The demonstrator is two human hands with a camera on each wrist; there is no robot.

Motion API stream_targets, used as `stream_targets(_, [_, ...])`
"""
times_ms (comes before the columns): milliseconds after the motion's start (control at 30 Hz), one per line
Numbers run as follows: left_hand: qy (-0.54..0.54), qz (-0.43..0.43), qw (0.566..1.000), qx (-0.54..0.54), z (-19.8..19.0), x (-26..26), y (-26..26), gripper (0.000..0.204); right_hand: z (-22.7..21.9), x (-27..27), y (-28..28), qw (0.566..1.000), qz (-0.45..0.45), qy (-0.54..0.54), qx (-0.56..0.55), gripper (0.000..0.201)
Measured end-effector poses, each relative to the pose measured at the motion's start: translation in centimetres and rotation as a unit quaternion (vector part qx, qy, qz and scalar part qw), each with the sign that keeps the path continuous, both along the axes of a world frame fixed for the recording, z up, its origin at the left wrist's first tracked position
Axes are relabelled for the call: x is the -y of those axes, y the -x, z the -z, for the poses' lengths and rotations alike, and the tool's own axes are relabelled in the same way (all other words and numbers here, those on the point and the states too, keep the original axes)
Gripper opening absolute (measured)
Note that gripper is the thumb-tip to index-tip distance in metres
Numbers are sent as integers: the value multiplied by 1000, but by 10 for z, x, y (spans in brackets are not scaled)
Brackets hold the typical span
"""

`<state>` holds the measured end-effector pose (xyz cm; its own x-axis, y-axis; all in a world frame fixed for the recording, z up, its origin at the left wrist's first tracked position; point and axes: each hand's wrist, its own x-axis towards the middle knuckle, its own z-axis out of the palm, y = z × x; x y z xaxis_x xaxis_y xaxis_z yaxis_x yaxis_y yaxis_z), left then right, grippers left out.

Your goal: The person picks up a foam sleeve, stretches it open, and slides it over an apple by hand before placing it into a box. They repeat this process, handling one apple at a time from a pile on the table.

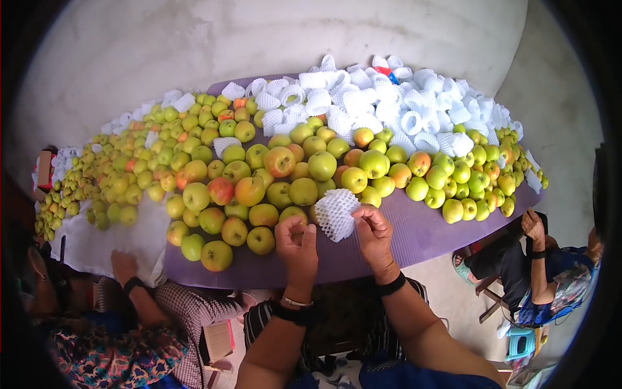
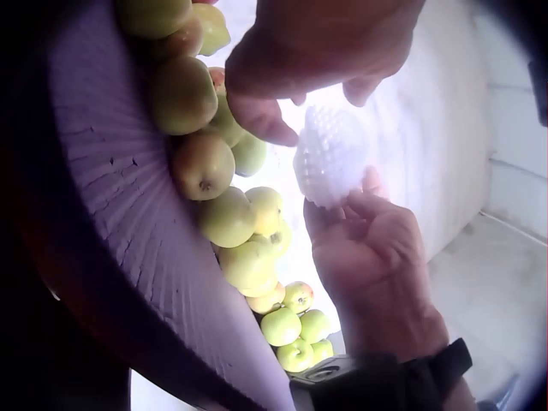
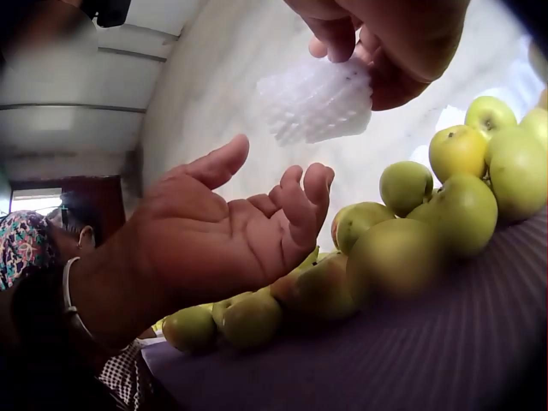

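Note:
My right hand [image 1: 376,241] pinches the edge of a white foam fruit net [image 1: 335,216] between thumb and fingers. The net hangs above the front of the table, close to the nearest apples. In the right wrist view the sleeve-shaped net shows its open mesh, and its end by the fingers is partly hidden. Just left of it is my left hand [image 1: 298,251], palm turned up and fingers loosely bent with nothing in them, apart from the net in the right wrist view [image 3: 235,224]. Green and reddish apples [image 1: 261,240] lie right behind both hands.
A purple padded table [image 1: 414,236] carries a long heap of apples. Many foam nets [image 1: 389,104] are piled at the back right. People sit at both sides; one person's hand [image 1: 123,266] rests by a white cloth [image 1: 110,241] at left. A wall [image 1: 259,39] stands behind.

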<state>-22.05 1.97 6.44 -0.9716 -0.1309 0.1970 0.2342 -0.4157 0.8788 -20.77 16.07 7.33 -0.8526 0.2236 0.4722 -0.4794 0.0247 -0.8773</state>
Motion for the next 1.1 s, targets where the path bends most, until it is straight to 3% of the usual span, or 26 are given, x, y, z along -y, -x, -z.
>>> stream_targets(33, [77,-116,989,-56,4,-1,0,20,3,2,0,1000,19,-13,-12,21])
stream_targets(67, [81,-115,989,-52,8,1,-1,20,4,2,-1,1000,19,-10,-7,21])
stream_targets(133, [133,-13,989,-64,-1,2,-5,16,-4,3,-5,998,24,-62,-12,21])
stream_targets(233, [107,47,993,-7,-4,-10,-11,11,4,2,-6,1000,-16,-18,3,23])
stream_targets(367, [105,67,992,-21,-1,-10,-10,10,9,6,-6,995,-74,46,38,24])
stream_targets(467, [98,63,993,-36,-4,-11,-12,7,0,6,-3,999,-33,-28,3,33])
stream_targets(533, [51,48,994,-78,-6,-13,-11,10,-5,1,-5,978,44,-203,-10,49])
stream_targets(667, [124,25,983,-131,-4,-14,-11,12,-11,7,-11,958,70,-274,-42,60])
stream_targets(733, [145,-18,982,-122,-4,-17,-13,12,-16,13,-14,946,200,-251,-34,61])
stream_targets(833, [128,-34,985,-109,0,-19,-13,10,-16,11,-13,925,231,-286,-100,51])
stream_targets(967, [152,-35,984,-84,-1,-18,-16,7,-12,8,-14,920,222,-311,-86,41])
stream_targets(1067, [148,4,985,-90,6,-15,-14,7,4,3,-8,942,176,-268,-96,28])
stream_targets(1100, [142,4,987,-72,7,-14,-13,8,7,3,-8,984,113,-140,-5,22])
